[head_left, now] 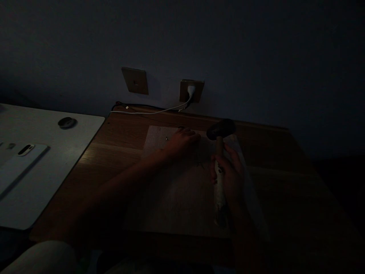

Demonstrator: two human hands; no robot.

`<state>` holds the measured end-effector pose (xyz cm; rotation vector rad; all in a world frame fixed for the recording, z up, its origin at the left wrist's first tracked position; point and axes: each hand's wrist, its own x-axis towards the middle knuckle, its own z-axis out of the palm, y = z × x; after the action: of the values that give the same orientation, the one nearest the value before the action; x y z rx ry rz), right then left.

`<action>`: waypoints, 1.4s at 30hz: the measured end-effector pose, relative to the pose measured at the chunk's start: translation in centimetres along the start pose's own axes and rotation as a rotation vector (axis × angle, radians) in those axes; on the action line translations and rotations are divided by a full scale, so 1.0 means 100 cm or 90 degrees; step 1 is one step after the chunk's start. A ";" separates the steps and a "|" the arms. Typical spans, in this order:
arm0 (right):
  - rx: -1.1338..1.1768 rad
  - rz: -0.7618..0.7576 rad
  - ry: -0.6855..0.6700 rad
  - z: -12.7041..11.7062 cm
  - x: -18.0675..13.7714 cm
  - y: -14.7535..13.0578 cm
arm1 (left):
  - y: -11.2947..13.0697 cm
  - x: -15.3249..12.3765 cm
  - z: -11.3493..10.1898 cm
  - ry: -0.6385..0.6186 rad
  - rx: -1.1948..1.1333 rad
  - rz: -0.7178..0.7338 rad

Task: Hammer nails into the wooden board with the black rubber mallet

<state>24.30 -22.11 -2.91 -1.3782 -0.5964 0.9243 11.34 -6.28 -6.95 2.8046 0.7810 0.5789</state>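
Note:
The scene is very dark. My right hand (229,173) is wrapped round the pale wooden handle of a hammer (219,152), whose dark head points left above a light board (176,190) lying on the brown wooden table (285,190). My left hand (182,140) rests on the far part of the board, its fingers bunched together near the hammer head. Whether they pinch anything is too dark to make out. A small bright speck, maybe a nail (167,139), shows on the board left of that hand.
A white desk (42,182) adjoins on the left, bearing a white phone (19,160) and a small dark round object (67,122). On the wall are a switch plate (135,80) and a socket with a white plug (191,90); its cable (148,112) trails along the table's back edge.

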 end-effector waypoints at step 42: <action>-0.228 0.027 -0.141 -0.019 -0.001 0.008 | 0.005 0.000 0.004 -0.006 -0.057 -0.079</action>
<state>25.67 -23.28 -3.89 -1.6212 -0.9393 1.0474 11.77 -6.76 -7.14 2.6531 0.8960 0.5645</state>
